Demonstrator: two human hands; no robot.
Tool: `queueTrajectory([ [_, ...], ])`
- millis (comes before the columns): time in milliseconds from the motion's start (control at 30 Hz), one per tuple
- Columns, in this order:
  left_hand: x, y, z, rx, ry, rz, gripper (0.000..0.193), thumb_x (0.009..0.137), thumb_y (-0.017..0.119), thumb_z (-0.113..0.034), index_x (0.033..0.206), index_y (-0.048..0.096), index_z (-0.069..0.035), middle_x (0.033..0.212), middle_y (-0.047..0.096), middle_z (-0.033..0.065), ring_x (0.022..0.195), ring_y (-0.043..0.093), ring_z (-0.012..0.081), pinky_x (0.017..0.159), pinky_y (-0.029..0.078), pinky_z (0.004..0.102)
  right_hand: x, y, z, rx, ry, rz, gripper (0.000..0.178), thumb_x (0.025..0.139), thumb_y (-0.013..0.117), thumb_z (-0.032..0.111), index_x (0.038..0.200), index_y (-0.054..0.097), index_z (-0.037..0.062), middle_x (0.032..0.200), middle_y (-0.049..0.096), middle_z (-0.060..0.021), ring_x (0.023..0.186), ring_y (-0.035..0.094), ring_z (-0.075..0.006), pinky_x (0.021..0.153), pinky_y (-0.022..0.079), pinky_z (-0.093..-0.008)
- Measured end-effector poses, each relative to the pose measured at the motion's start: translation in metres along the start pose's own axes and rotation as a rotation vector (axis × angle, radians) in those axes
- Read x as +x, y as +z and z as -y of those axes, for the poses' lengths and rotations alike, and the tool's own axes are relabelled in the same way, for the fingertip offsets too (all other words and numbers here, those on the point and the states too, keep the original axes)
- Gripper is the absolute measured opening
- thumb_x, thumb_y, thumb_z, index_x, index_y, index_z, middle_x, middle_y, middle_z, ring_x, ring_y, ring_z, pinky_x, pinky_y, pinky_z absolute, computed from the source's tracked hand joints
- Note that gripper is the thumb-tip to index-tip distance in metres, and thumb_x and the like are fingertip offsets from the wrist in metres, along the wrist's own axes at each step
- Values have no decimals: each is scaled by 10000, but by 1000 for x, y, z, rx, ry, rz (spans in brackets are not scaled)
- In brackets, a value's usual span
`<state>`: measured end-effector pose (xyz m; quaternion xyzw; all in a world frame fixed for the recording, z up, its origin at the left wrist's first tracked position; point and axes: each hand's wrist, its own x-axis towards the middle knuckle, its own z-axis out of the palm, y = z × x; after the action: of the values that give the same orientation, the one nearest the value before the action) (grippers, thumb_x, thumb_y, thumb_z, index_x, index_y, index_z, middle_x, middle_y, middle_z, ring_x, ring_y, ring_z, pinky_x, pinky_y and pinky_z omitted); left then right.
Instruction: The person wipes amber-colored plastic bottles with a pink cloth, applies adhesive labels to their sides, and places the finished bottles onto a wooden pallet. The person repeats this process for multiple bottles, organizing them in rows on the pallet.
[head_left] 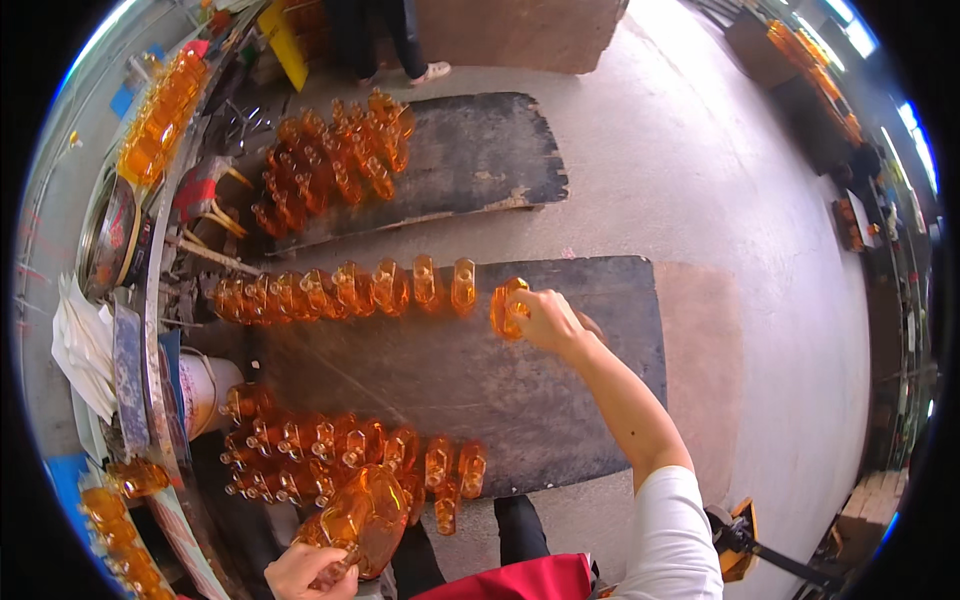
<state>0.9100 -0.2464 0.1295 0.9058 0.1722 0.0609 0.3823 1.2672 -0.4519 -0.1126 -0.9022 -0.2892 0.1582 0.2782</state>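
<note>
My right hand reaches out over the dark board and is closed round the top of an amber glass bottle at the right end of a row. Whether that bottle's base rests on the board, I cannot tell. Close to me at the lower left, my left hand grips a larger-looking amber glass bottle by its narrow neck, the body tilted up and away. It partly covers the near group of amber bottles. Left of my right hand runs the row of similar bottles.
A second dark board farther off carries more amber bottles. Along the left stands a shelf edge, with a white bucket beside it. A person's legs show at the back. A pallet jack handle is lower right.
</note>
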Motion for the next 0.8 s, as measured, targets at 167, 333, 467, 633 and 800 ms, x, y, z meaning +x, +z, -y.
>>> queueTrajectory([
  [167,-1,44,-8,-7,-82,-32,208,692,776,4,881,691,-5,740,613,70,528,535,132,490,421,240,56,23,-52,43,-26,73,224,816,599,172,1028,652,117,852,670,-238,803,639,-446,724,519,-498],
  [333,5,74,-16,-62,-188,-17,203,691,781,1,875,694,-1,733,606,60,522,519,120,485,411,234,94,46,-81,2,-95,101,211,803,611,133,1009,657,123,864,676,-228,818,644,-436,742,521,-487],
  [467,18,86,-18,-79,-206,9,214,681,779,8,876,692,5,717,595,76,516,510,125,482,412,247,111,53,-84,-1,-47,106,199,803,587,115,987,666,117,872,681,-210,840,648,-415,779,520,-466],
  [633,36,90,-14,-90,-112,20,223,675,778,13,882,694,1,716,604,81,513,520,139,479,414,250,121,46,-78,-23,-47,180,185,798,568,111,946,678,115,908,687,-183,870,644,-400,788,519,-446],
  [800,54,91,-2,-80,-19,43,236,679,777,15,900,696,-5,722,618,87,530,559,158,488,434,254,119,41,-78,-50,-55,228,215,796,570,120,980,682,120,938,685,-181,895,641,-395,798,519,-439],
])
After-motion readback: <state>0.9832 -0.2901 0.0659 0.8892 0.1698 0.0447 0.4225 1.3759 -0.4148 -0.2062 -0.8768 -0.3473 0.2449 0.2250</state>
